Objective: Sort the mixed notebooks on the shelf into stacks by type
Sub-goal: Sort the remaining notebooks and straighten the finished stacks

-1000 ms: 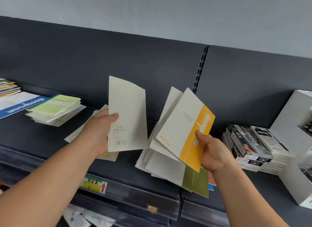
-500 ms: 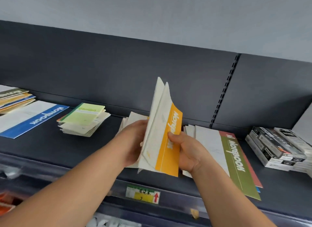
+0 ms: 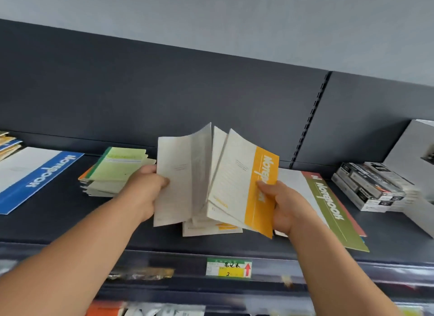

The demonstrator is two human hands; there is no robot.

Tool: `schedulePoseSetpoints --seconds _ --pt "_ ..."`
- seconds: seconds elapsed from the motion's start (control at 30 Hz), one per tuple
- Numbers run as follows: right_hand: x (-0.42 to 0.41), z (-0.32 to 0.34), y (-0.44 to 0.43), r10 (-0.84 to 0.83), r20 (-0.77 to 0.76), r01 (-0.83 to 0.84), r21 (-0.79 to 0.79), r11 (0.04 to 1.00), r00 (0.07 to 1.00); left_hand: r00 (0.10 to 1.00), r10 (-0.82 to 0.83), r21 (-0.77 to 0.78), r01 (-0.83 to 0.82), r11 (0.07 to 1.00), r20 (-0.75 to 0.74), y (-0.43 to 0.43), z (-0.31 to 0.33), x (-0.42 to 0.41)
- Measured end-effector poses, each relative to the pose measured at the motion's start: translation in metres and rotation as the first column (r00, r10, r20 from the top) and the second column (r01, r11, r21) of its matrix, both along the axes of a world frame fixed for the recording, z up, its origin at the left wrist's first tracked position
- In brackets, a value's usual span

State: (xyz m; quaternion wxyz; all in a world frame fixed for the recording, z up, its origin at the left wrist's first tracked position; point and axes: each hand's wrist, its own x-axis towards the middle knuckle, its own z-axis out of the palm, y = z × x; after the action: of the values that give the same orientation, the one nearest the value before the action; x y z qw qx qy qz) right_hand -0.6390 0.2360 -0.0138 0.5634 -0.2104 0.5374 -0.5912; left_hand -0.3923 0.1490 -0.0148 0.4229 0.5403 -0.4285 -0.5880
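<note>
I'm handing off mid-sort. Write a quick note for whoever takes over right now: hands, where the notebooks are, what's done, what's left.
Left hand grips a pale notebook; right hand pinches the orange-band notebook; more are fanned between them, above the shelf.
Laid out: blue-band notebook at left, green stack beside it, olive-band notebook at right.
Left to do: sort the held fan and the loose pile lying under it.
</note>
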Motion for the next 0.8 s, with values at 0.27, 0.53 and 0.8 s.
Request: schedulePoseSetpoints --seconds 0.27,0.53,0.8 --pt "-0.045 0.004 -0.014 -0.073 0.023 0.073 -0.013 0.997 0.997 0.999 0.01 -0.049 -0.012 0.999 -0.035 -0.011 0.006 -0.014" --pt "-0.011 -0.016 -0.069 0.09 -0.395 -0.07 0.064 0.995 0.914 0.98 -0.057 -0.001 0.059 0.998 0.189 -0.027 0.001 -0.057" --pt "0.003 -0.048 -0.077 0.38 -0.652 -0.283 0.254 0.925 0.656 0.849 -0.259 0.17 0.202 0.965 0.461 -0.021 -0.014 -0.063"
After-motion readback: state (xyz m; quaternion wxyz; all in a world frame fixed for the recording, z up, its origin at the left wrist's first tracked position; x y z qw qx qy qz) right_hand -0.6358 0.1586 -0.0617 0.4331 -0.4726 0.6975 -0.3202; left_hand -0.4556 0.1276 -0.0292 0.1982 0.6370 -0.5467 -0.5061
